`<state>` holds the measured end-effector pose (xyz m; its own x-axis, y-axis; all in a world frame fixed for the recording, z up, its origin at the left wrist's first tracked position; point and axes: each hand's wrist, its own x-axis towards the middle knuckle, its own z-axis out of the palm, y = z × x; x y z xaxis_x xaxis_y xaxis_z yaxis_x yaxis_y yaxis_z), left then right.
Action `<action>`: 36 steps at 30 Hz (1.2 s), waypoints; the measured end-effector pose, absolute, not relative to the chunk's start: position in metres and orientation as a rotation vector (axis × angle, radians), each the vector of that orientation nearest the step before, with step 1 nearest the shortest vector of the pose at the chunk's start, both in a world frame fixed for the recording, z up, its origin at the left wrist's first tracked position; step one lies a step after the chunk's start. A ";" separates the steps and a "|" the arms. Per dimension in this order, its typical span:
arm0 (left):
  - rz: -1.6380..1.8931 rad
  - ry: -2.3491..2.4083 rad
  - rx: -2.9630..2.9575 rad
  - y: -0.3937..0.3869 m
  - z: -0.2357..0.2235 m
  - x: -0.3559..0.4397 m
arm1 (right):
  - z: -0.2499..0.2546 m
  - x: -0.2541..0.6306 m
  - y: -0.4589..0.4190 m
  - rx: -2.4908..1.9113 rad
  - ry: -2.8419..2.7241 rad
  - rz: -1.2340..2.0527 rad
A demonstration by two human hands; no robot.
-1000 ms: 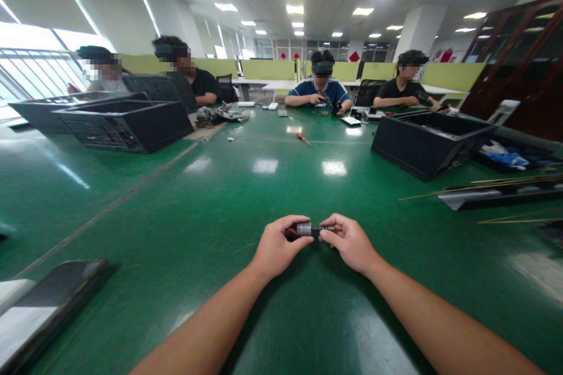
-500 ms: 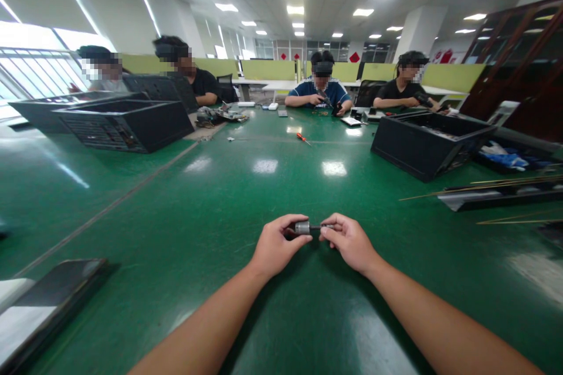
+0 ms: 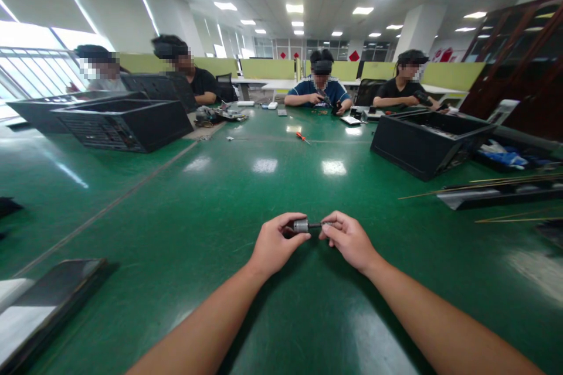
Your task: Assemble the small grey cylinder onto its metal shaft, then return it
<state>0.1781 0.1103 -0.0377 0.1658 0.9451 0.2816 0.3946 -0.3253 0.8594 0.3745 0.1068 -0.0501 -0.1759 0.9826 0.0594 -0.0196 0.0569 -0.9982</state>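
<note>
Between the thumb and fingers of my left hand [image 3: 276, 245] is a short silver metal cylinder [image 3: 301, 226], held on its side. A thin dark rod [image 3: 315, 225] runs from its right end, in line with it. My right hand [image 3: 350, 240] pinches the far end of this rod, where a bit of ridged metal shows beside the fingertips. Its exact kind is too small to tell. Both hands are just above the green tabletop [image 3: 264, 193], a small gap between them. The cylinder's left end is hidden in my left hand.
An orange screwdriver [image 3: 301, 137] lies ahead. Black computer cases stand at left [image 3: 127, 123] and right [image 3: 428, 140]. A dark flat panel [image 3: 65, 281] is near left; thin yellowish rods [image 3: 440, 192] jut in at right. Several people work across the table, one in blue [image 3: 319, 91].
The silver cylinder has shifted slightly left, and more thin rod shows between it and my right fingers. Both hands keep their grip. A dark object shows more at the far left edge.
</note>
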 end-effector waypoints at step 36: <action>1.140 1.277 1.724 0.109 -0.032 0.179 | -0.054 0.375 0.109 -1.075 -1.288 1.266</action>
